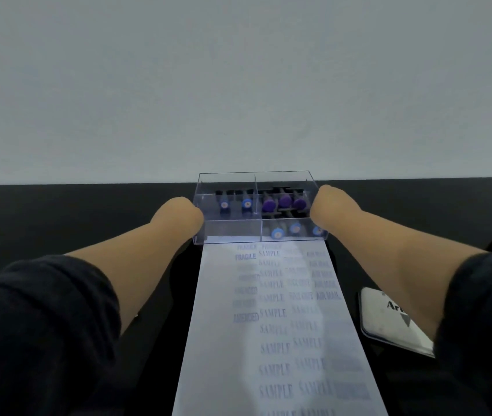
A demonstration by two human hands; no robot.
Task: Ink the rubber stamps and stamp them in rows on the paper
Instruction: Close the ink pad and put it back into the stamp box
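Note:
A clear plastic stamp box (229, 229) stands at the far end of the black table, on the top edge of a long white paper (217, 349). The paper carries rows of blue prints such as SAMPLE, FRAGILE and AIR MAIL. Inside the box lie purple-capped stamps (283, 202) and blue-capped stamps (247, 204), with more blue-capped ones (277, 233) in the front right compartment. My left hand (183, 214) holds the box's left wall and my right hand (324, 205) its right wall. The fingers are mostly hidden.
A flat silver-white case (389, 322) with black lettering lies right of the paper, partly under my right forearm. The black table (58, 211) ends at a plain pale wall just behind the box. Dark sleeves cover both upper forearms.

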